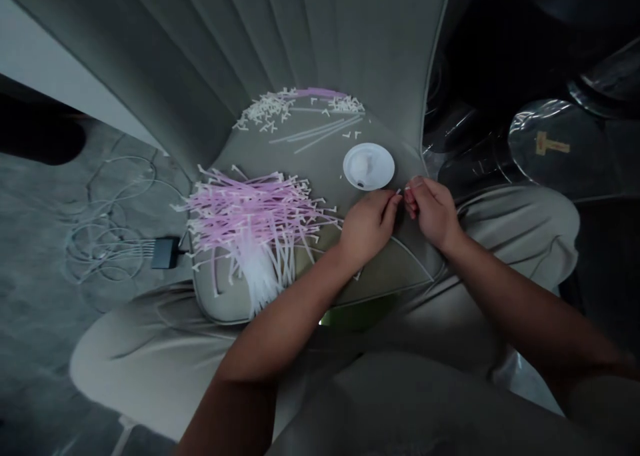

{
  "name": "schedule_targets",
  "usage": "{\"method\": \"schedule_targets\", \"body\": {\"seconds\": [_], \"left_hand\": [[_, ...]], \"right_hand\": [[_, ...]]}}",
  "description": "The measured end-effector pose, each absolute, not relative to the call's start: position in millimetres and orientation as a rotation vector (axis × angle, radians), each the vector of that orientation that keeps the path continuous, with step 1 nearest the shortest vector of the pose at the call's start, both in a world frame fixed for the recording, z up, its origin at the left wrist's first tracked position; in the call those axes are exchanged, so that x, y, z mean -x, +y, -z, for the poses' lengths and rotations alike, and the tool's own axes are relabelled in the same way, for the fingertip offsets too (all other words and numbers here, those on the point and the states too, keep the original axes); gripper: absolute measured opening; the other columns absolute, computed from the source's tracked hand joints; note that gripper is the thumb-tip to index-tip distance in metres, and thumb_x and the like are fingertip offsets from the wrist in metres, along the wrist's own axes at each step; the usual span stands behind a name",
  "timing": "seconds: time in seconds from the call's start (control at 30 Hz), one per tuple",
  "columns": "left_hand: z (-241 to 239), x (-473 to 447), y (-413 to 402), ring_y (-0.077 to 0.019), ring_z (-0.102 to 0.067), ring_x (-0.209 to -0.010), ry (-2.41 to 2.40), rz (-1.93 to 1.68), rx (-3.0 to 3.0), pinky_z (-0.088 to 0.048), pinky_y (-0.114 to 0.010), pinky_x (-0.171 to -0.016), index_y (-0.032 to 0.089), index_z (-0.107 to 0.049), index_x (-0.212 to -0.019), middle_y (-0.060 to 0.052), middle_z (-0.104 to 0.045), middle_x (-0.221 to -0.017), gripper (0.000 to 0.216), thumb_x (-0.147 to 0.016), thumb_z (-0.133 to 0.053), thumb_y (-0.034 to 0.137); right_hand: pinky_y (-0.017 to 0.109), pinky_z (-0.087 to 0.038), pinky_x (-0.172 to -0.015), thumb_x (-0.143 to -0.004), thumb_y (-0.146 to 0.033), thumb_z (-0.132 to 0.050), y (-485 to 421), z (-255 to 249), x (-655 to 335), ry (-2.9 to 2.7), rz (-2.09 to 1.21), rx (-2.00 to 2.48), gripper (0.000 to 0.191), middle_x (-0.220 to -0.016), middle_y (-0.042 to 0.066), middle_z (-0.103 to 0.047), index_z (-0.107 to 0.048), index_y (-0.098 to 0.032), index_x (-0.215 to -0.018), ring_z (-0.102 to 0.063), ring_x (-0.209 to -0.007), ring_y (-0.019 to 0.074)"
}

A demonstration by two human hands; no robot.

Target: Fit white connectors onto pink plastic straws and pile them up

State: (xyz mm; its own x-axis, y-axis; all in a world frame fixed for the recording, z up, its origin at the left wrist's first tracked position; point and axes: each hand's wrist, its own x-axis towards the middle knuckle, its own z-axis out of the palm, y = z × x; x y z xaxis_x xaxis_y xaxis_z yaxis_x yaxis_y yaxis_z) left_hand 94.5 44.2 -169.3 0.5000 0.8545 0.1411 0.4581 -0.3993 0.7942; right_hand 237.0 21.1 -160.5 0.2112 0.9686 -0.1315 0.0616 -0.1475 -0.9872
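Over the beige seat cushion (320,159), left hand (367,226) pinches a tiny white plastic piece (399,191); right hand (434,211) just beside it, grip unclear. Pink plastic strips (255,219) heaped leftward; white cup lid (369,167) near.

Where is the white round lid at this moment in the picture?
In the head view, the white round lid lies on the beige cushion, to the right of the pink plastic strips and just above the left hand.
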Motion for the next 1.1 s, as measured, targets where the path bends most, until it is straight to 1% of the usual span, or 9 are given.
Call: {"method": "schedule_targets", "body": {"seconds": [0.17, 0.27, 0.47, 0.53, 0.63, 0.7, 0.77, 0.9, 1.1], "left_hand": [[171, -94, 44, -0.0166, -0.063, -0.087, 1.068, -0.723, -2.044, -0.048, -0.029, -0.079, 0.016, -0.064, -0.098, -0.007, -0.069, -0.091, 0.03, -0.099, -0.038, 0.031], [169, -93, 43, -0.0168, -0.064, -0.087, 1.068, -0.722, -2.051, -0.049, -0.029, -0.08, 0.016, -0.065, -0.099, -0.007, -0.07, -0.091, 0.029, -0.099, -0.04, 0.031], [165, -92, 40, -0.0182, -0.067, -0.095, 1.09, -0.78, -2.075, -0.05, -0.031, -0.086, 0.016, -0.066, -0.111, -0.009, -0.073, -0.105, 0.03, -0.097, -0.043, 0.031], [166, -91, 39, -0.018, -0.068, -0.092, 1.12, -0.781, -2.065, -0.051, -0.03, -0.084, 0.017, -0.066, -0.113, -0.008, -0.074, -0.101, 0.031, -0.097, -0.044, 0.033], [167, -90, 38, -0.0163, -0.068, -0.081, 1.18, -0.754, -2.014, -0.051, -0.028, -0.074, 0.017, -0.065, -0.114, -0.007, -0.074, -0.09, 0.035, -0.098, -0.042, 0.038], [167, -90, 38, -0.0154, -0.067, -0.075, 1.208, -0.723, -1.997, -0.049, -0.026, -0.068, 0.017, -0.065, -0.112, -0.006, -0.073, -0.085, 0.037, -0.098, -0.039, 0.04], [167, -91, 39, -0.0153, -0.065, -0.073, 1.214, -0.681, -2.021, -0.046, -0.026, -0.065, 0.017, -0.065, -0.107, -0.006, -0.072, -0.083, 0.037, -0.099, -0.036, 0.04], [167, -91, 39, -0.0156, -0.063, -0.072, 1.201, -0.652, -2.08, -0.044, -0.027, -0.064, 0.017, -0.064, -0.099, -0.006, -0.07, -0.081, 0.037, -0.1, -0.033, 0.037], [171, -91, 39, -0.0156, -0.064, -0.073, 1.239, -0.646, -2.125, -0.044, -0.027, -0.066, 0.018, -0.064, -0.105, -0.006, -0.071, -0.085, 0.037, -0.099, -0.035, 0.039]], "right_hand": [[0.025, -0.029, -0.049, -0.092, -0.056, -0.047, 24, 161, -239, -1.137, -1.086, 1.491, 0.047, -0.053, -0.005, -0.038, -0.046, -0.02, -0.062, -0.037, -0.049, 0.0084], [0.025, -0.029, -0.051, -0.092, -0.057, -0.046, 26, 162, -240, -1.174, -1.082, 1.513, 0.047, -0.054, -0.004, -0.04, -0.046, -0.02, -0.062, -0.037, -0.051, 0.0085], [0.024, -0.028, -0.05, -0.091, -0.058, -0.048, 28, 164, -241, -1.107, -1.121, 1.479, 0.047, -0.056, -0.005, -0.039, -0.044, -0.02, -0.062, -0.036, -0.05, 0.008], [0.024, -0.028, -0.049, -0.09, -0.059, -0.049, 28, 164, -240, -1.089, -1.126, 1.482, 0.048, -0.056, -0.005, -0.039, -0.045, -0.02, -0.062, -0.036, -0.051, 0.0081], [0.024, -0.028, -0.049, -0.089, -0.062, -0.048, 28, 164, -240, -1.09, -1.123, 1.487, 0.049, -0.056, -0.004, -0.039, -0.045, -0.02, -0.062, -0.037, -0.051, 0.0084], [0.024, -0.028, -0.049, -0.089, -0.062, -0.047, 26, 165, -239, -1.114, -1.112, 1.492, 0.05, -0.057, -0.004, -0.039, -0.045, -0.02, -0.062, -0.037, -0.053, 0.0088], [0.024, -0.028, -0.05, -0.089, -0.062, -0.046, 25, 166, -238, -1.138, -1.087, 1.49, 0.049, -0.058, -0.004, -0.04, -0.045, -0.02, -0.063, -0.037, -0.055, 0.0092], [0.023, -0.029, -0.051, -0.091, -0.059, -0.045, 25, 170, -236, -1.165, -1.07, 1.457, 0.047, -0.06, -0.003, -0.042, -0.046, -0.02, -0.063, -0.038, -0.057, 0.0096], [0.024, -0.029, -0.052, -0.092, -0.058, -0.043, 27, 171, -236, -1.213, -1.049, 1.448, 0.047, -0.059, -0.003, -0.042, -0.046, -0.02, -0.063, -0.04, -0.058, 0.01]]}}
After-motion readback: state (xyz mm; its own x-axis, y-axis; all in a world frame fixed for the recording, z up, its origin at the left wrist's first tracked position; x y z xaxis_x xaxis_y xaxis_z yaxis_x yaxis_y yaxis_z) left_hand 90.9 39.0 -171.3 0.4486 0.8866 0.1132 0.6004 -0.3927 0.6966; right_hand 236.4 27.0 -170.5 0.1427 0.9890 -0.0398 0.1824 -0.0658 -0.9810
